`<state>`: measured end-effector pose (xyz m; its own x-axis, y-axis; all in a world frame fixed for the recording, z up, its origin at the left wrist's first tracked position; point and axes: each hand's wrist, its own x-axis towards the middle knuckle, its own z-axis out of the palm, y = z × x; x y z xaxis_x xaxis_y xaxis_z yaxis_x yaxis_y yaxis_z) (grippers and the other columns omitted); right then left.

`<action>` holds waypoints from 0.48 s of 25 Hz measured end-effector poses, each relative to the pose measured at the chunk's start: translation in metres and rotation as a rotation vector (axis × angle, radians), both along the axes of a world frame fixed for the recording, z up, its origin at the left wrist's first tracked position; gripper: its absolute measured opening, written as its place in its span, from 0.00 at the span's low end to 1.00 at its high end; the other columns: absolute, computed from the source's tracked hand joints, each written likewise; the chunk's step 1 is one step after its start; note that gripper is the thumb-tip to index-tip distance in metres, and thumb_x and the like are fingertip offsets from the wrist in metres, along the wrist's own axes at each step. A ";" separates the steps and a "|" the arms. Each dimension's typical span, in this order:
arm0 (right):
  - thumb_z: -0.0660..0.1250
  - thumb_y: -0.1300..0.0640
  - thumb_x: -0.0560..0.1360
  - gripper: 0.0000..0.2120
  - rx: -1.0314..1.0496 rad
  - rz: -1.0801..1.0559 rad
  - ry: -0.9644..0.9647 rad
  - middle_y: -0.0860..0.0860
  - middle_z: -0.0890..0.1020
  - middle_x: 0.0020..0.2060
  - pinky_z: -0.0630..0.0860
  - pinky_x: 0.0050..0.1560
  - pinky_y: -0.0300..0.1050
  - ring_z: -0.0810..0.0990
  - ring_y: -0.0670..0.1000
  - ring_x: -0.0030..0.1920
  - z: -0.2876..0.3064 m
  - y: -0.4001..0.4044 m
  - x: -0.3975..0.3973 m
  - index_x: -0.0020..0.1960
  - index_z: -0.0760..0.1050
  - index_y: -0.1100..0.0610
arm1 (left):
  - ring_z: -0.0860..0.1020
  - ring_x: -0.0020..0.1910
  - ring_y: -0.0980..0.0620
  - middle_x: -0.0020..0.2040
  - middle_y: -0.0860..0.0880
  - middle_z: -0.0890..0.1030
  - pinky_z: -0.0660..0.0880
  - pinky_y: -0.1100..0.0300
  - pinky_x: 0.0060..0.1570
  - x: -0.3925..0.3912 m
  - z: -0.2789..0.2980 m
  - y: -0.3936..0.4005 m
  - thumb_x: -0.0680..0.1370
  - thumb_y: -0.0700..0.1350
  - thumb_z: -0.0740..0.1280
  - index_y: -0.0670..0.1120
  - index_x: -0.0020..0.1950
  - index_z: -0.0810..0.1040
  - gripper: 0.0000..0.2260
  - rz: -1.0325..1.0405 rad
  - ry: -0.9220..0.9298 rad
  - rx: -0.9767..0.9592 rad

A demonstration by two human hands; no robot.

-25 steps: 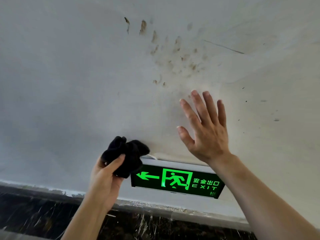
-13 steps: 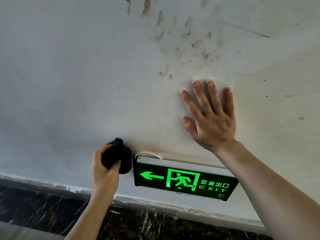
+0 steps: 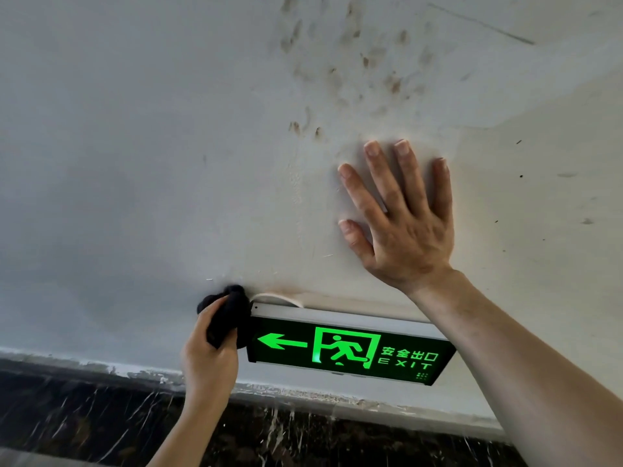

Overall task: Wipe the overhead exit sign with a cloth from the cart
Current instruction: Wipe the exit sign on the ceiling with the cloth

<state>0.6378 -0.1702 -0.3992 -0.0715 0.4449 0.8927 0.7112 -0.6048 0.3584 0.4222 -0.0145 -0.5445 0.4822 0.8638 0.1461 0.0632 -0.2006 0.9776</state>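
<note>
a stained pale ceiling point(image 3: 168, 146) fills the frame. low centre, the exit sign point(image 3: 350, 348) glows green. the left hand point(image 3: 209, 358), fingers clamped on a black cloth point(image 3: 229, 318), presses its left end; the right hand point(image 3: 404, 227) lies flat, fingers spread. wiping looks barely begun, the face unwiped.

Setting: public or commercial building interior, likely a corridor or lobby; exact room type cannot be told. Evidence: illuminated green exit sign point(image 3: 350, 348) with arrow, running figure, Chinese characters and "EXIT", mounted on the ceiling between the two raised hands. White painted ceiling point(image 3: 135, 163), brown stains point(image 3: 391, 82) above the right hand. Dark marble wall cladding point(image 3: 84, 416) with white veins below the left hand, rough paint line at its top edge.
</note>
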 end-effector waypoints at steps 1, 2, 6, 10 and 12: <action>0.58 0.42 0.77 0.30 0.004 0.000 0.004 0.52 0.60 0.75 0.45 0.75 0.59 0.51 0.54 0.78 0.000 0.000 0.000 0.77 0.60 0.49 | 0.80 0.50 0.58 0.52 0.58 0.83 0.77 0.58 0.49 -0.002 -0.003 0.000 0.77 0.31 0.66 0.65 0.56 0.77 0.26 -0.001 -0.009 -0.061; 0.58 0.42 0.77 0.30 0.007 -0.003 0.002 0.52 0.60 0.75 0.45 0.75 0.59 0.50 0.53 0.78 0.000 0.000 0.000 0.77 0.60 0.49 | 0.80 0.47 0.57 0.50 0.57 0.84 0.77 0.58 0.45 -0.003 -0.004 0.000 0.77 0.32 0.66 0.66 0.56 0.77 0.26 -0.010 -0.014 -0.096; 0.58 0.42 0.77 0.30 0.001 -0.002 -0.006 0.52 0.61 0.75 0.45 0.75 0.59 0.54 0.56 0.77 0.000 0.000 0.000 0.77 0.59 0.49 | 0.81 0.45 0.56 0.47 0.56 0.85 0.75 0.62 0.41 -0.007 -0.012 0.003 0.78 0.32 0.65 0.66 0.54 0.79 0.26 -0.034 0.038 -0.155; 0.59 0.42 0.77 0.30 0.006 -0.021 -0.019 0.52 0.60 0.75 0.45 0.75 0.59 0.55 0.57 0.76 -0.001 0.000 -0.001 0.77 0.59 0.49 | 0.81 0.44 0.52 0.40 0.57 0.86 0.75 0.60 0.40 -0.008 -0.026 0.006 0.78 0.32 0.65 0.61 0.53 0.79 0.21 -0.065 0.184 -0.206; 0.59 0.42 0.77 0.30 0.004 -0.014 -0.018 0.52 0.61 0.75 0.45 0.75 0.60 0.56 0.57 0.75 0.000 0.001 0.000 0.77 0.60 0.49 | 0.82 0.42 0.50 0.40 0.58 0.86 0.77 0.55 0.40 -0.008 -0.033 0.009 0.78 0.33 0.65 0.60 0.54 0.79 0.20 -0.096 0.268 -0.208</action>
<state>0.6380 -0.1695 -0.3987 -0.0810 0.4424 0.8931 0.6958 -0.6165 0.3685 0.4146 -0.0053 -0.5778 0.5600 0.8106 -0.1714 0.3138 -0.0160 0.9493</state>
